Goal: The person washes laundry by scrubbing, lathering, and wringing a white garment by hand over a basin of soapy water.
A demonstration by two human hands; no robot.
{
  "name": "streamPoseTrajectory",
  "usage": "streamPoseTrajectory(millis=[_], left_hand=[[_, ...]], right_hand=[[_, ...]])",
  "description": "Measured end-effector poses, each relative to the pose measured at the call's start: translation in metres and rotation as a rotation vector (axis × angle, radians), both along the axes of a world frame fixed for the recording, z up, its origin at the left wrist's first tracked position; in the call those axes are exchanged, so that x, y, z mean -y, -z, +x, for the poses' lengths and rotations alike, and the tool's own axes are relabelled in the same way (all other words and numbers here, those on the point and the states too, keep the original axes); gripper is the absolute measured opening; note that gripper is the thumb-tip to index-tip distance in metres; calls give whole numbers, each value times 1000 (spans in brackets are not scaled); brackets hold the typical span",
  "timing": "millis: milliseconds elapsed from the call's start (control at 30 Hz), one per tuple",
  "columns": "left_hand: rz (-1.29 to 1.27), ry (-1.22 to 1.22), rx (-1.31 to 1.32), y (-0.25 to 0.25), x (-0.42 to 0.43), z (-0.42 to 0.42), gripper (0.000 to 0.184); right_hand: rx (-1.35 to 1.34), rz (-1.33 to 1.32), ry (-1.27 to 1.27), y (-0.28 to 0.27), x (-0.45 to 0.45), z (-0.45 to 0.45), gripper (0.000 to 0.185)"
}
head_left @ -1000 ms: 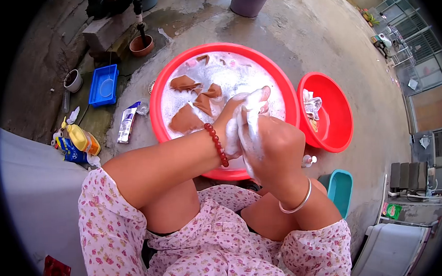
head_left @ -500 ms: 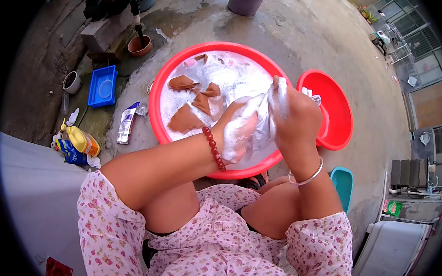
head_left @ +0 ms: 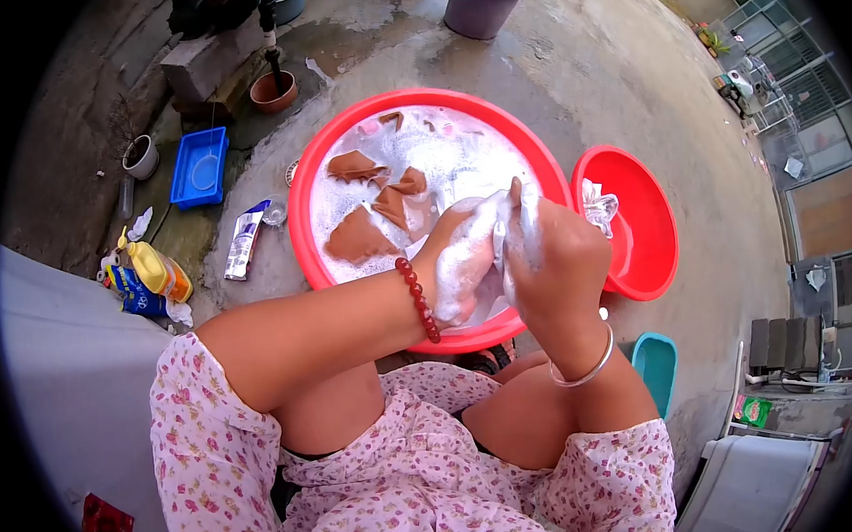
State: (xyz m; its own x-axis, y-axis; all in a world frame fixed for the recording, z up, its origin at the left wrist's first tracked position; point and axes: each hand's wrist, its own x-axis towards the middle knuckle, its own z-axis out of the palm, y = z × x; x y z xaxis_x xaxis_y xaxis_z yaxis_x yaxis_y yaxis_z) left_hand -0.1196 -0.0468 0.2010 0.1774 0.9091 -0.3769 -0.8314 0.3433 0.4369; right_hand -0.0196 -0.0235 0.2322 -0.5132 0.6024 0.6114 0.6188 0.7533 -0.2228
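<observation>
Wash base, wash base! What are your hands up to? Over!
Right hand gripping pale cloth. Left hand against it, foam hiding its grip. Both over the red tub. Nothing seen in the way.

The left forearm [head_left: 324, 335] angles inward, its left hand [head_left: 466, 264] coated in foam, just beside the curled right hand [head_left: 566, 255] on a bent right arm [head_left: 619, 383].

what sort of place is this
Probably an outdoor yard: rough grey concrete ground, a round white plant pot, and a large round red plastic basin of white suds.
</observation>
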Motion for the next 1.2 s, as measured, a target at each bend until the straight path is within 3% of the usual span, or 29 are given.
streamPoseTrajectory(millis=[33, 67, 167, 233, 267, 333, 400, 433, 467, 500, 567, 600, 700, 767, 800, 867, 933, 1000, 1067, 1133, 1167, 1200], left_hand=[[-29, 139, 262, 31, -12, -4, 18], [183, 165, 163, 31, -14, -20, 18], [244, 270, 355, 34, -11, -16, 18], [103, 27, -24, 7, -3, 3, 19], [133, -3, -55, 4, -2, 5, 21], [-38, 34, -18, -3, -5, 4, 19], [61, 268, 289, 41, -15, -15, 18], [217, 219, 208, 43, -24, -16, 19], [291, 285, 338, 51, -23, -19, 18], [60, 229, 310, 37, -19, -15, 16], [3, 79, 24, 3, -4, -4, 17], [78, -5, 1, 4, -6, 4, 20], [9, -14, 29, 7, -8, 2, 21], [32, 153, 230, 21, -10, -14, 23], [199, 170, 232, 30, -21, -18, 26], [157, 262, 296, 35, -16, -21, 24], [-7, 54, 106, -2, -7, -1, 26], [119, -22, 12, -5, -7, 4, 28], [28, -75, 32, -2, -5, 0, 25], [138, 154, 239, 28, -8, -16, 25], [205, 195, 153, 29, -20, -19, 27], [268, 293, 255, 30, -21, -23, 26]], right_hand=[[14, -36, -46, 6, 11, -4, 16], [75, -1, -116, 3, 23, -7, 16], [45, 47, -32, 10, 10, -6, 17], [30, 25, 91, 3, -16, 5, 16], [63, 13, 167, 0, -20, 7, 16], [10, 27, 53, -1, -6, 2, 15], [16, -13, -110, 7, 17, -8, 16], [38, -10, -136, 6, 27, -11, 16], [59, -3, -159, 4, 33, -12, 16], [56, 8, -86, 5, 24, -11, 16], [11, 13, 37, 2, -7, -1, 15], [52, -31, 137, 2, -18, 7, 14], [40, -8, 74, 0, -9, 5, 14], [53, -4, -69, 3, 14, -6, 16], [82, 7, -152, 5, 26, -9, 17], [67, 38, -135, 3, 21, -9, 18], [-5, -4, 48, 2, -9, -1, 19], [38, -46, 160, 0, -22, 8, 19], [32, 18, 66, 3, -8, 3, 17], [27, -36, -73, 3, 15, -8, 15], [62, -24, -115, 4, 25, -10, 15], [96, -6, -156, 5, 30, -10, 15]])
